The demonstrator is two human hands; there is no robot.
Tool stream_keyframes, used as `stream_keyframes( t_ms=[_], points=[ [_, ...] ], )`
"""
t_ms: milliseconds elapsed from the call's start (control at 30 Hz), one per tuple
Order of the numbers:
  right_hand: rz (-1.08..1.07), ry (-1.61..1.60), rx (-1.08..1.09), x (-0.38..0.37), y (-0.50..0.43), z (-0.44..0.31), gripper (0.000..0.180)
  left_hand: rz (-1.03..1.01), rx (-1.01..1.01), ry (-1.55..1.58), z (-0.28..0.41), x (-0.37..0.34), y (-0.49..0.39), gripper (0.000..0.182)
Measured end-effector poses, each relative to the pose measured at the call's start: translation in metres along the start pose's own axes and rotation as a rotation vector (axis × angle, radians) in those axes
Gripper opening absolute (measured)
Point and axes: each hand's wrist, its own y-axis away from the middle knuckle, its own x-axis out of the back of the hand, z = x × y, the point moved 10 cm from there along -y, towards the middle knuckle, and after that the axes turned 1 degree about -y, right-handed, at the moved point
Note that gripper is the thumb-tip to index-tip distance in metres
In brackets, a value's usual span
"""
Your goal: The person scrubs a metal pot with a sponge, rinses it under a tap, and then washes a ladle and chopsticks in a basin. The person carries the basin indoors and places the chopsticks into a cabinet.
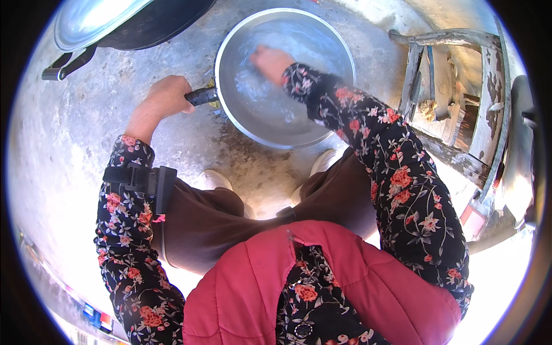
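Note:
Before my feet, a wide round metal pan [229, 88] stands on the concrete floor. Clear water [321, 47] with a rippling, reflecting surface lies inside it. My left hand [168, 95] is wrapped around the pan's dark, worn handle [202, 96] on the left side. Over the water, towards the pan's middle, is my right hand [272, 64], blurred by motion. Its fingers look curled, but the blur hides whether anything is in them and whether they touch the water.
A dark pan [159, 26] with a shiny metal lid or basin [97, 21] over it stands at the upper left. To the right are a weathered wooden frame [448, 36] and a metal vessel [519, 146]. My shoes [214, 179] are close below the pan.

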Motion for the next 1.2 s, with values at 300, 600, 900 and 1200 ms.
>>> stream_keyframes(
  t_ms=[300, 600, 900, 1200],
  points=[
    [-0.435, 0.137, -0.273, -0.045, 0.064, 0.077, 0.017, -0.010, 0.036, -0.042, -0.014, -0.009, 0.007, 0.024],
    [-0.353, -0.119, 0.141, -0.057, 0.054, -0.067, 0.012, -0.015, 0.040, -0.062, -0.017, -0.003, 0.004, 0.024],
    [-0.036, 0.037, -0.090, -0.014, -0.008, 0.013, 0.016, -0.001, 0.035, -0.024, -0.018, 0.001, 0.000, 0.024],
    [-0.494, 0.106, -0.376, -0.053, 0.061, 0.065, 0.017, -0.010, 0.049, -0.020, -0.023, -0.004, 0.009, 0.024]
  ],
)
